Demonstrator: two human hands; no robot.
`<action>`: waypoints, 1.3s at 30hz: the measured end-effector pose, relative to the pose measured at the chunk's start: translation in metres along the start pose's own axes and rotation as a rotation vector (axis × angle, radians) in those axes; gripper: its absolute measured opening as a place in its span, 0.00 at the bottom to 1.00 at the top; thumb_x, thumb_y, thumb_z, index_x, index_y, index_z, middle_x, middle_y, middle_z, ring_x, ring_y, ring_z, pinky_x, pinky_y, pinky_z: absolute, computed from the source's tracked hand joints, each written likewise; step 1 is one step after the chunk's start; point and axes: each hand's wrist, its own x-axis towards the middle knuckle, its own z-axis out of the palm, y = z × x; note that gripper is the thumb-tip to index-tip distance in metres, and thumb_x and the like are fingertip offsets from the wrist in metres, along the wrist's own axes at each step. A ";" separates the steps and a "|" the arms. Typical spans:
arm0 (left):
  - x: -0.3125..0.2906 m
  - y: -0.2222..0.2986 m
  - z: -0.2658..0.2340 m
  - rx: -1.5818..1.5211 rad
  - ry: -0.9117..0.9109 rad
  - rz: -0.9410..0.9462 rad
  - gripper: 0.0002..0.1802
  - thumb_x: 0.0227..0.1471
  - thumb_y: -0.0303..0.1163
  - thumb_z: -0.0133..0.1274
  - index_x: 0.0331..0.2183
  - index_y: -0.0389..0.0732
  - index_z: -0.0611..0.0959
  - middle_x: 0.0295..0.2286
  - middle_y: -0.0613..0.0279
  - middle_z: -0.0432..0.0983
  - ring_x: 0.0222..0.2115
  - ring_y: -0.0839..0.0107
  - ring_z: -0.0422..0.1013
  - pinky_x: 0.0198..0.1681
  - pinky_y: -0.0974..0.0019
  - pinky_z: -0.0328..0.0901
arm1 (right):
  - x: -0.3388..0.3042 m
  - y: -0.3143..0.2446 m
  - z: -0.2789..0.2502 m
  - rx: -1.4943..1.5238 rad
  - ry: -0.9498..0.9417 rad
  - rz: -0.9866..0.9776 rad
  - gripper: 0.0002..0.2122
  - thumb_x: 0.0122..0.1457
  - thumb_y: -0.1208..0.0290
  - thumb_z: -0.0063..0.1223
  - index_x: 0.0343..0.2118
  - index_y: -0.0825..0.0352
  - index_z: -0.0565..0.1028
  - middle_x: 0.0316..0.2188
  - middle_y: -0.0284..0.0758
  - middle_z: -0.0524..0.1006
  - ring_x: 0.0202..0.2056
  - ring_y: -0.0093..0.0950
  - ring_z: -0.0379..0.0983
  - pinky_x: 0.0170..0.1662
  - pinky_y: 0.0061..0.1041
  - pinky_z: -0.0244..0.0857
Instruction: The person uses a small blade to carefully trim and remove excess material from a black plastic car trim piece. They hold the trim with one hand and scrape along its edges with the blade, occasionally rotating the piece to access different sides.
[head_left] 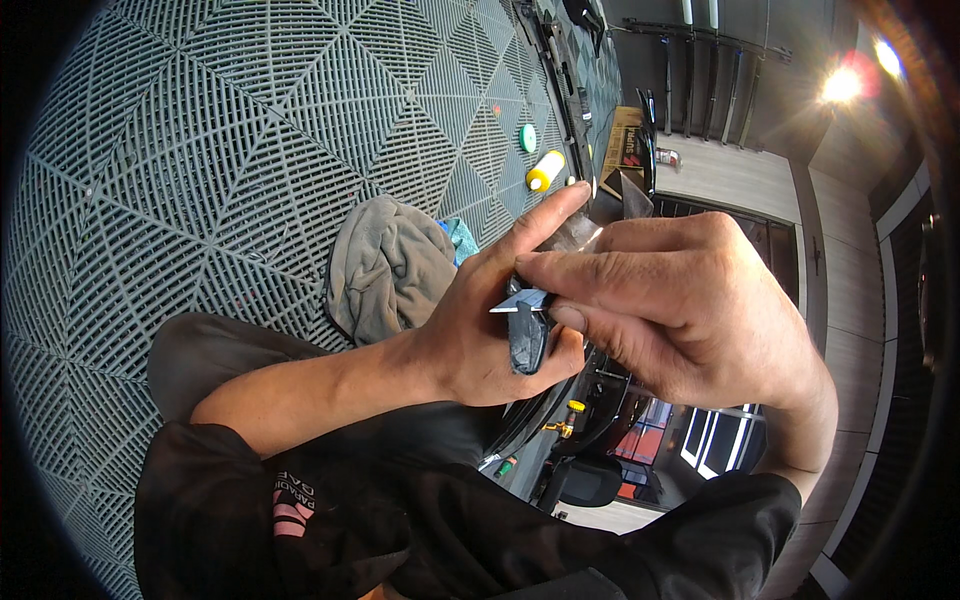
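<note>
My left hand point(490, 330) is closed around a dark, blunt-ended piece point(527, 345), with its index finger stretched out. Whether this piece is a tool handle or a strip of material, I cannot tell. A thin silvery-blue blade point(516, 301) with a slanted, pointed end lies across the top of the dark piece. The thumb and forefinger of my right hand point(690, 310) pinch together at the blade's right end and hide the rest of it. Behind the fingers a crumpled, shiny translucent sheet point(575, 233) shows in part.
A crumpled grey-brown cloth point(385, 265) lies on the grey slatted floor point(250, 160), beside a bit of blue cloth point(460, 240). Farther off are a yellow bottle point(545, 171), a round green lid point(527, 138) and a cardboard box point(627, 135). A yellow-capped item point(575, 407) is below my hands.
</note>
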 end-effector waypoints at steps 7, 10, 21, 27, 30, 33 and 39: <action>0.000 -0.002 0.001 -0.014 0.006 0.004 0.55 0.45 0.29 0.63 0.68 0.28 0.52 0.64 0.40 0.59 0.64 0.53 0.62 0.67 0.58 0.58 | -0.001 -0.003 -0.001 -0.028 -0.016 -0.002 0.15 0.58 0.75 0.63 0.47 0.72 0.82 0.23 0.40 0.80 0.24 0.33 0.80 0.27 0.30 0.73; 0.000 -0.002 0.002 -0.005 0.018 0.034 0.55 0.44 0.29 0.64 0.68 0.29 0.52 0.64 0.40 0.59 0.65 0.52 0.62 0.67 0.57 0.57 | 0.000 -0.004 0.000 -0.029 0.001 0.002 0.15 0.58 0.75 0.63 0.47 0.73 0.82 0.23 0.41 0.80 0.24 0.33 0.80 0.26 0.31 0.73; 0.000 -0.001 0.001 -0.018 0.010 0.012 0.55 0.44 0.28 0.64 0.68 0.28 0.52 0.64 0.39 0.60 0.64 0.52 0.62 0.67 0.57 0.58 | -0.001 -0.011 -0.001 -0.042 -0.025 0.065 0.15 0.57 0.76 0.62 0.48 0.72 0.82 0.24 0.41 0.79 0.24 0.33 0.80 0.27 0.30 0.74; 0.000 0.001 -0.001 -0.030 -0.001 -0.004 0.56 0.44 0.29 0.64 0.68 0.28 0.52 0.63 0.39 0.61 0.63 0.53 0.64 0.67 0.57 0.58 | -0.002 -0.016 -0.004 -0.074 -0.050 0.093 0.17 0.56 0.77 0.62 0.50 0.71 0.82 0.25 0.40 0.79 0.25 0.33 0.81 0.28 0.31 0.74; 0.000 0.002 -0.002 -0.033 -0.006 -0.002 0.56 0.45 0.29 0.64 0.68 0.28 0.52 0.63 0.39 0.61 0.64 0.52 0.63 0.67 0.57 0.58 | -0.002 -0.018 -0.004 -0.080 -0.059 0.103 0.17 0.56 0.77 0.62 0.50 0.70 0.82 0.25 0.40 0.79 0.25 0.34 0.81 0.28 0.31 0.74; 0.001 0.001 -0.002 -0.018 -0.004 0.014 0.56 0.45 0.29 0.64 0.68 0.28 0.51 0.63 0.38 0.60 0.64 0.51 0.62 0.68 0.56 0.57 | -0.001 -0.019 -0.005 -0.097 -0.072 0.114 0.17 0.56 0.77 0.62 0.50 0.70 0.82 0.25 0.40 0.79 0.24 0.33 0.80 0.27 0.30 0.74; 0.002 0.001 -0.002 -0.009 0.003 0.021 0.55 0.45 0.28 0.63 0.68 0.29 0.52 0.64 0.38 0.60 0.65 0.51 0.61 0.68 0.56 0.56 | -0.001 -0.025 -0.007 -0.144 -0.099 0.147 0.16 0.56 0.77 0.63 0.49 0.70 0.82 0.24 0.38 0.79 0.23 0.32 0.80 0.25 0.30 0.72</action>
